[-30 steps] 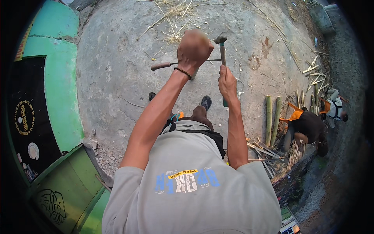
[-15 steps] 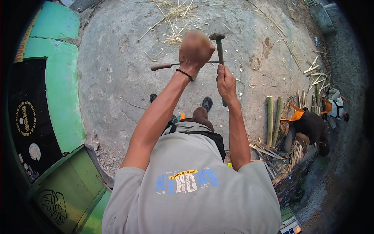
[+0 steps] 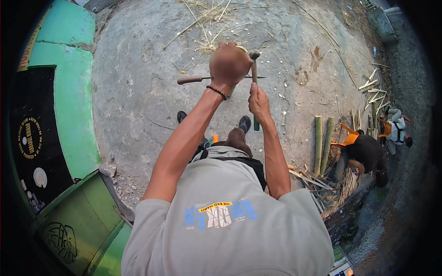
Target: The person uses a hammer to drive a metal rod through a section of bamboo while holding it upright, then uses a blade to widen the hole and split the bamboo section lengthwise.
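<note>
My left hand (image 3: 229, 64) is partly blurred, its fingers curled round what looks like an upright piece of bamboo (image 3: 242, 48). Only a pale rim and a bit of its lower end show past the hand. A long knife (image 3: 189, 80) with a wooden handle crosses behind that hand. Its handle points left and its thin tip comes out on the right; I cannot tell whether the blade lies in the bamboo. My right hand (image 3: 260, 105) is closed round the handle of a hammer (image 3: 254, 69). The hammer's head is close beside my left hand, above the knife's tip.
Two bamboo poles (image 3: 318, 145) stand to the right, near split strips (image 3: 313, 179). Two people (image 3: 363, 152) sit on orange chairs at the right edge. Straw and shavings (image 3: 207, 20) litter the concrete ground ahead. A green wall (image 3: 69, 101) runs along the left.
My right hand and the hammer have moved left and the hammer head has come nearer to me, close to my left hand. The knife's tip shows slightly lower and farther left.
</note>
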### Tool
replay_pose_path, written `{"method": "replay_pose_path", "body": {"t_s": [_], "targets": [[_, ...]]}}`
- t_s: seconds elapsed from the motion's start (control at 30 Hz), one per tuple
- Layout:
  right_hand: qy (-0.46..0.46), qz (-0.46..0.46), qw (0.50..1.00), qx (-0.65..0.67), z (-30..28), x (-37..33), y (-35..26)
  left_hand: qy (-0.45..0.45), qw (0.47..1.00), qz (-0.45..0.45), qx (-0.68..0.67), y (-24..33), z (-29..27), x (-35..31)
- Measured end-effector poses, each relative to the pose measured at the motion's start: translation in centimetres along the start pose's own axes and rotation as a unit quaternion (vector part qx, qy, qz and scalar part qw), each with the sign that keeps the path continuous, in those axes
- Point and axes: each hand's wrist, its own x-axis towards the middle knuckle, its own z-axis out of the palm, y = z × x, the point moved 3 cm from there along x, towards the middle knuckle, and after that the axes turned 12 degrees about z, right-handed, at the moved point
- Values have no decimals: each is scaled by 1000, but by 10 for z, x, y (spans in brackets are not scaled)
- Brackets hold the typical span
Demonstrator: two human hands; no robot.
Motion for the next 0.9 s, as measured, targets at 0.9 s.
{"method": "replay_pose_path", "body": {"t_s": [0.9], "targets": [[56,-155,979,-116,1,-5,21,27,998,-50,34,-25,-18,-9]]}}
